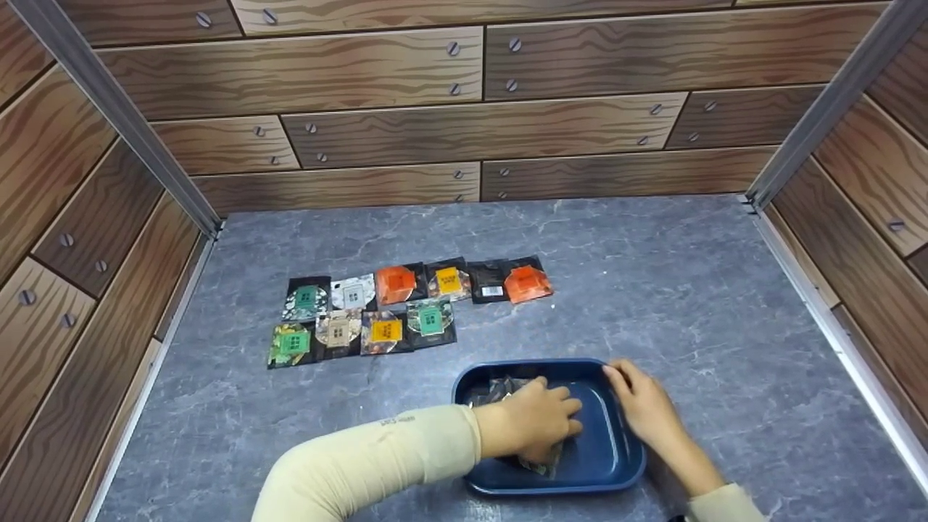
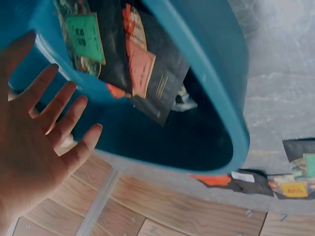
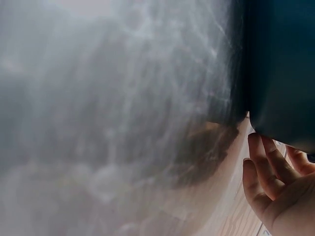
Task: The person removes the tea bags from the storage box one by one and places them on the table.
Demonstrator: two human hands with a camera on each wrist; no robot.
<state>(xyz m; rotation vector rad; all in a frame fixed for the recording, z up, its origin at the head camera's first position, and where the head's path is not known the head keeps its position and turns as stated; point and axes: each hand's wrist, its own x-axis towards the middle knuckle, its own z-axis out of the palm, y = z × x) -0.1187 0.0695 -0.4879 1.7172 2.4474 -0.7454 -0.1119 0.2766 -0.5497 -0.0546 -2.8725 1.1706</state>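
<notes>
A blue plastic tub stands near the front of the table. Inside it lie several black sachets with coloured labels, among them a green-labelled sachet and a salmon-labelled sachet. My left hand reaches down into the tub over the sachets; the left wrist view shows its fingers spread, with nothing between them. My right hand holds the tub's far right corner, thumb at the rim. In the right wrist view, the fingertips of that hand meet the tub's outer wall.
Beyond the tub, to the left, sachets lie flat in two rows: a back row ending at an orange-labelled sachet and a shorter front row starting with a green-labelled sachet. Wood-patterned walls enclose the grey marbled table.
</notes>
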